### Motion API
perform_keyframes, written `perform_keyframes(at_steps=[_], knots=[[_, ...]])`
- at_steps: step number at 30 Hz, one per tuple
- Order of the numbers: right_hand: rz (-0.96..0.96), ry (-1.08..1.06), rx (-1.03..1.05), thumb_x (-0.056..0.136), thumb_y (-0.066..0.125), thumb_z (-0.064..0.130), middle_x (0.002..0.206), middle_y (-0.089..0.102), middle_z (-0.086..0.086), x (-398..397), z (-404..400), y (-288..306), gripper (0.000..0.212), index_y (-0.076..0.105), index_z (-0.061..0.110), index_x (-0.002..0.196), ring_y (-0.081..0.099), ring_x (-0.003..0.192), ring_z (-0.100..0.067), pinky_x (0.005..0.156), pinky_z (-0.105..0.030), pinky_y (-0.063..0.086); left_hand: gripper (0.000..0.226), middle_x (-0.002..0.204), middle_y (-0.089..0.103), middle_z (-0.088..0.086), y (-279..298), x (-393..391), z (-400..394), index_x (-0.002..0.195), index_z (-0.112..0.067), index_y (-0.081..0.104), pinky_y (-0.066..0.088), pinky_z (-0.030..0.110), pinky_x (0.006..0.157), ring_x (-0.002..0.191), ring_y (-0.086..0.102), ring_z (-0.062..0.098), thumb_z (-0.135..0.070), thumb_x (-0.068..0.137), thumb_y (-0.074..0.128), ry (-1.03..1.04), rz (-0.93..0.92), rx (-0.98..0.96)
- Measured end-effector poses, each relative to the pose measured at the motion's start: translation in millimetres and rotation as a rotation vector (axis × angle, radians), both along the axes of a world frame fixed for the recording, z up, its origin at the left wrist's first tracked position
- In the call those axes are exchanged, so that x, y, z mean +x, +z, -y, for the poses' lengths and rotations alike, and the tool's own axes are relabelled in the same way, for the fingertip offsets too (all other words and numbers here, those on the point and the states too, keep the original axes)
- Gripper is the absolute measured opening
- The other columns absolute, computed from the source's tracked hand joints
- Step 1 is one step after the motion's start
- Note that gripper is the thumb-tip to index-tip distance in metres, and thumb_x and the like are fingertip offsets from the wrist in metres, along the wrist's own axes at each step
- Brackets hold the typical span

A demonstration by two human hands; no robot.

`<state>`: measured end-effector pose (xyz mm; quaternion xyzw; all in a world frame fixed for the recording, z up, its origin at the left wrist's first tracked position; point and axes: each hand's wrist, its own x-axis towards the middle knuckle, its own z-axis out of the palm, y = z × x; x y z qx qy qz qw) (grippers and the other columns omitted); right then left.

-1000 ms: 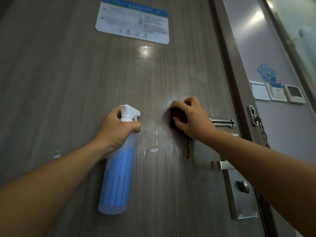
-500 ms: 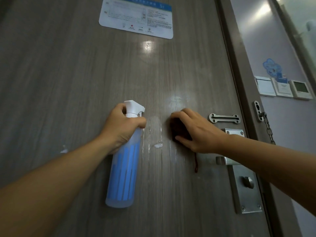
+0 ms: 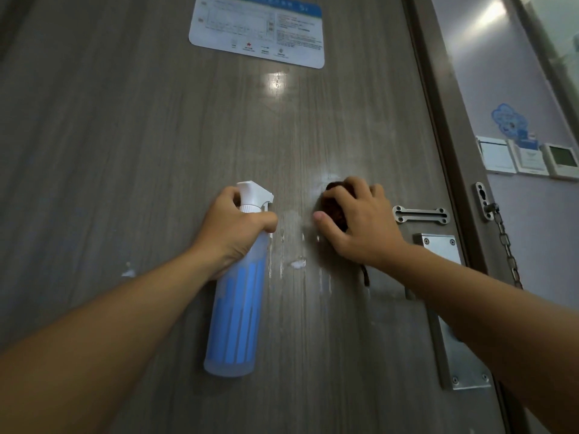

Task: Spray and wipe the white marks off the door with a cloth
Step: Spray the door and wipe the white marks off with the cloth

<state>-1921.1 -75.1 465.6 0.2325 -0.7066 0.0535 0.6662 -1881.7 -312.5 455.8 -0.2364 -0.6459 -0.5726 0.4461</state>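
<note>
A grey-brown wooden door [image 3: 131, 151] fills the view. White marks [image 3: 297, 263] streak it between my hands, with another white mark [image 3: 127, 272] further left. My left hand [image 3: 233, 230] grips the neck of a blue spray bottle [image 3: 238, 311] with a white nozzle, held upright close to the door. My right hand [image 3: 360, 225] presses a dark brown cloth [image 3: 333, 208] against the door, just right of the streaks. Most of the cloth is hidden under my fingers; a dark loop [image 3: 365, 275] of it hangs below my wrist.
A white and blue notice [image 3: 260, 29] is stuck high on the door. Right of my right hand are a metal latch plate [image 3: 421, 213], the lock plate [image 3: 457, 364] and a door chain [image 3: 504, 239]. Wall switches [image 3: 529, 158] sit on the purple wall.
My right hand and the cloth went down the door and came back up, ending about where they started. The left hand and bottle stay put. The view shifted slightly.
</note>
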Motion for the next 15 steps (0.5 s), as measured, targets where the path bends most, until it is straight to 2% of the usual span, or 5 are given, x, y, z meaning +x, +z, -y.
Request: perform_keyframes(at_steps=[2,4,7,12,15], knots=[[-0.038,0.066,0.075,0.098,0.041,0.054,0.131,0.052,-0.002,2.9,1.3,-19.6,0.043,0.062,0.026,0.124,0.047,0.097,-0.031,0.087,-0.046,0.046,0.062,0.099,0.072,0.011,-0.1,0.5,-0.4,0.102,-0.021,0.065,0.061,0.067,0.071,0.085,0.071,0.035,-0.028,0.042,0.079,0.005,-0.004,-0.003],[-0.062,0.083,0.213,0.099,0.047,0.042,0.130,0.053,-0.003,2.4,-2.6,-36.1,0.036,0.063,0.023,0.125,0.050,0.093,-0.030,0.085,-0.046,0.045,0.062,0.100,0.072,0.012,-0.1,1.5,-0.7,0.102,-0.020,0.065,0.061,0.067,0.070,0.090,0.073,0.040,-0.029,0.042,0.078,0.012,-0.007,-0.006],[-0.008,0.109,0.333,0.093,0.060,0.035,0.130,0.055,-0.003,1.5,-13.3,-36.4,0.044,0.056,0.019,0.134,0.055,0.103,-0.028,0.091,-0.041,0.044,0.062,0.101,0.072,0.013,-0.2,3.1,-1.3,0.102,-0.019,0.066,0.061,0.067,0.071,0.094,0.072,0.044,-0.029,0.042,0.078,0.022,-0.010,-0.015],[0.026,0.190,-0.028,0.091,0.072,0.027,0.123,0.054,-0.010,-6.9,0.0,-6.3,0.046,0.054,0.010,0.130,0.050,0.107,-0.030,0.091,-0.036,0.042,0.062,0.101,0.072,0.013,-0.7,4.0,-1.7,0.102,-0.019,0.065,0.061,0.067,0.072,0.094,0.072,0.044,-0.029,0.042,0.078,0.026,-0.009,-0.014],[-0.022,0.149,-0.077,0.091,0.071,0.030,0.122,0.051,-0.016,-11.3,12.1,-19.3,0.045,0.058,0.010,0.129,0.050,0.107,-0.033,0.087,-0.035,0.042,0.062,0.102,0.072,0.012,-1.6,5.9,-2.2,0.102,-0.020,0.064,0.061,0.066,0.074,0.094,0.072,0.043,-0.029,0.042,0.078,0.023,-0.002,-0.011]])
